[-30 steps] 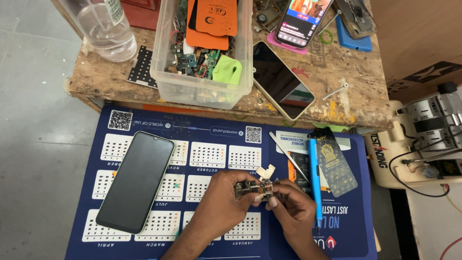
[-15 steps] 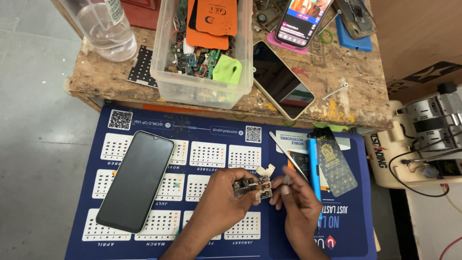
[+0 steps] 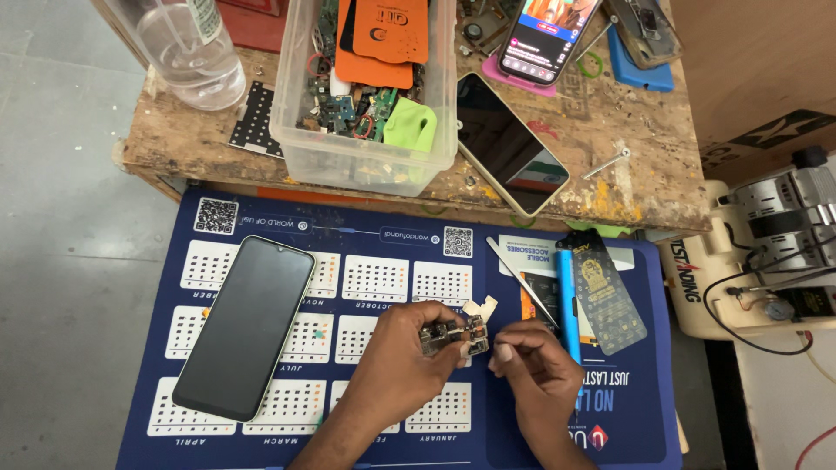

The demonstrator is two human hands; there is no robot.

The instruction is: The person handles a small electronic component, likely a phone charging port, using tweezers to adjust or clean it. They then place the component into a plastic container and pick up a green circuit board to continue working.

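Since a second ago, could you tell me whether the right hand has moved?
Yes, slightly. The right hand has drawn a little away from the small circuit board in the left hand, staying left of the blue tool.

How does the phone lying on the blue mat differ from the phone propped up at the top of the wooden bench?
The phone on the blue mat has a dark, unlit screen; the propped phone shows a bright, colourful picture. The mat phone lies flat on the blue mat, left of the left hand; the propped phone leans tilted on the wooden bench, partly cut off by the frame. Both face screen up, untouched.
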